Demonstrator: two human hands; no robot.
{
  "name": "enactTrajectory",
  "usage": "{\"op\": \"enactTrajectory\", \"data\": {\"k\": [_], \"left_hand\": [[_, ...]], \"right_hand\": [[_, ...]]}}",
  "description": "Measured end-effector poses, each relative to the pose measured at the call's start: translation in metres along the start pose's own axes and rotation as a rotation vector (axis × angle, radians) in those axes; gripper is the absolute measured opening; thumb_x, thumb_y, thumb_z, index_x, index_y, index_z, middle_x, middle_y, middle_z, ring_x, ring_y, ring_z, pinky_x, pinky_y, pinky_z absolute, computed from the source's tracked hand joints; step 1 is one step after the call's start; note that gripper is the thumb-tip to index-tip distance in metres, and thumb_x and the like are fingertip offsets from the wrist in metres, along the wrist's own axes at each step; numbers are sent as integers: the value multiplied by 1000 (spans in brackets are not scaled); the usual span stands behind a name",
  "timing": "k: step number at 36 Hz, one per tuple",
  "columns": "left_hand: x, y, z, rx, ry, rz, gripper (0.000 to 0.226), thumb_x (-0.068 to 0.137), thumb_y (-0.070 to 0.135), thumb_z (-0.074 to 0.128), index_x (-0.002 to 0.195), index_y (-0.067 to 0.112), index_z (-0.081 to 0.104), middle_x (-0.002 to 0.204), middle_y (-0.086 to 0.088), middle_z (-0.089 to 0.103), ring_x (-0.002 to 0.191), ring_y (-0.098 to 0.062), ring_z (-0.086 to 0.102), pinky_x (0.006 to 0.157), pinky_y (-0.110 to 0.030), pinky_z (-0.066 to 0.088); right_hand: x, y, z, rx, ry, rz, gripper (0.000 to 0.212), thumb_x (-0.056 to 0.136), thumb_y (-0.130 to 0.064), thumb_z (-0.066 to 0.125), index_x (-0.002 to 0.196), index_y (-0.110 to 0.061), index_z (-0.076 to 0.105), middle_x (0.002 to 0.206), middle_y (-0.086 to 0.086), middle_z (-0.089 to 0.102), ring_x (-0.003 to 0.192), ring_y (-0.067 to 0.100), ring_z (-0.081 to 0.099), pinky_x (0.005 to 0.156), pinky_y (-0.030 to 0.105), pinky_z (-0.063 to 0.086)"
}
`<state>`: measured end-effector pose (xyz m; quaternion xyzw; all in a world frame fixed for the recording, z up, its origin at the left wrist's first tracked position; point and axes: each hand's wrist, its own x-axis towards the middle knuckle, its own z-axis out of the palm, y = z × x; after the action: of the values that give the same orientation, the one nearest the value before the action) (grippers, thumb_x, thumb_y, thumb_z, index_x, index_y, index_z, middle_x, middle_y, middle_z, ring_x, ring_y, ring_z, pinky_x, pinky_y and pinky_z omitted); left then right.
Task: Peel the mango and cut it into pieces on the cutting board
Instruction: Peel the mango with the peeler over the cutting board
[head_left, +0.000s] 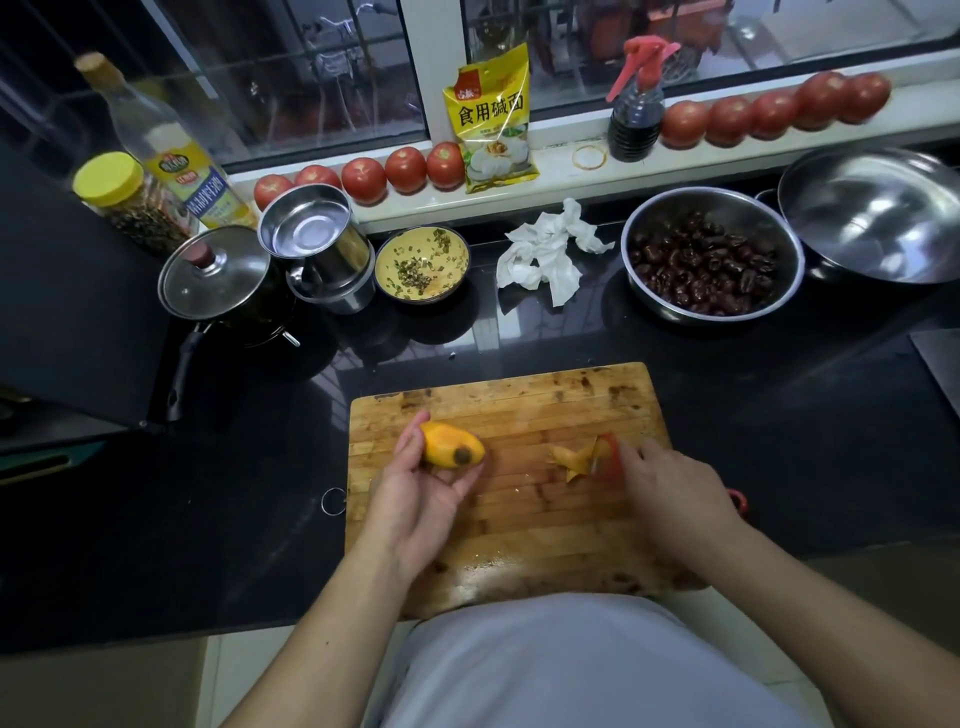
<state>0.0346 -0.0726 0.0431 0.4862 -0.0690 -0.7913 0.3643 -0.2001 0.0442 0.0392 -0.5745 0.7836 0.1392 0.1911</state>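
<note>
While your left hand (426, 486) cradles the mango (451, 446) just above the cutting board (519, 519), its fingers curl round the fruit from below and behind, and the dark stem end faces toward you. The mango's skin looks mostly gone, the flesh showing yellow-orange. Your right hand (670, 486) grips a red peeler (609, 454), fingers closed on the handle, with the blade end low over the right part of the board. Strips of mango peel (571, 460) lie on the board right at the blade; whether one hangs from it, you cannot tell.

Behind the board, look at the containers on the black counter (779, 415). A steel bowl (711, 254) holds a heap of dark red fruit, perhaps dates. To its right sits a larger steel bowl (872, 215), with nothing visible inside. A small yellow bowl (422, 264) carries scattered chopped greens. Next to that stands a steel cup (317, 247), and left of it a pot with a glass lid (215, 273). A crumpled paper towel (548, 249) lies between the bowls. Tomatoes (363, 179) line the window sill.
</note>
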Motion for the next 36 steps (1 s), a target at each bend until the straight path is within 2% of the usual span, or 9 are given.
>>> {"op": "enactTrajectory", "data": {"k": [3,5,12,17,22,25,28,32,36], "left_hand": [[-4,-5,1,70,-2,7,34,109,21,47,141,21,60,137,-21,63,120,-37,69,98,-55,56],[-6,-8,2,133,5,15,36,108,21,49,142,20,58,136,-21,63,120,-36,68,98,-52,57],[-9,-14,3,206,50,26,40,103,18,57,142,10,55,135,-25,65,121,-37,68,102,-47,55],[-12,-19,7,197,26,24,37,101,15,60,138,12,57,131,-22,65,110,-33,74,89,-41,64],[-15,-22,10,201,-1,-3,31,104,20,59,134,12,58,128,-24,70,114,-33,72,101,-45,56],[-14,-20,9,199,-36,-7,37,107,23,54,141,10,52,125,-23,70,113,-32,73,97,-42,59],[-15,-18,5,232,-82,-20,36,107,23,51,143,19,52,129,-22,69,116,-34,72,102,-45,55],[-20,-13,-6,285,-197,-25,48,97,4,58,143,20,53,126,-23,70,118,-35,70,110,-49,49],[-15,-10,-20,567,-228,29,63,89,-20,61,137,22,60,136,-24,56,118,-34,66,109,-55,50]], "right_hand": [[0,-8,-7,-54,-93,41,23,98,-21,54,120,-23,59,102,-3,63,85,16,63,64,30,46],[-3,-11,-9,-70,-81,98,18,98,-19,52,114,-22,60,99,-4,63,81,15,61,61,29,43],[-15,-23,-27,-65,55,96,20,96,-17,55,114,-24,59,98,-4,60,84,16,61,63,29,46],[-13,-43,-33,7,155,12,18,92,-23,63,110,-27,62,97,-5,58,82,15,58,67,30,51],[-1,-38,-22,32,205,6,21,94,-27,61,115,-24,58,98,-4,56,78,15,57,63,28,46],[3,-26,-14,43,143,-10,22,96,-25,56,118,-25,59,95,-5,60,76,17,57,61,29,42],[0,-15,-4,126,165,7,22,101,-35,49,120,-27,58,100,-6,62,81,16,62,63,28,45],[-5,-14,-12,325,208,-115,35,102,-45,42,131,-31,56,101,-11,60,84,13,59,70,30,51],[-9,-24,-36,378,186,-266,37,101,-47,45,134,-34,54,97,-17,53,83,6,54,67,21,41]]}}
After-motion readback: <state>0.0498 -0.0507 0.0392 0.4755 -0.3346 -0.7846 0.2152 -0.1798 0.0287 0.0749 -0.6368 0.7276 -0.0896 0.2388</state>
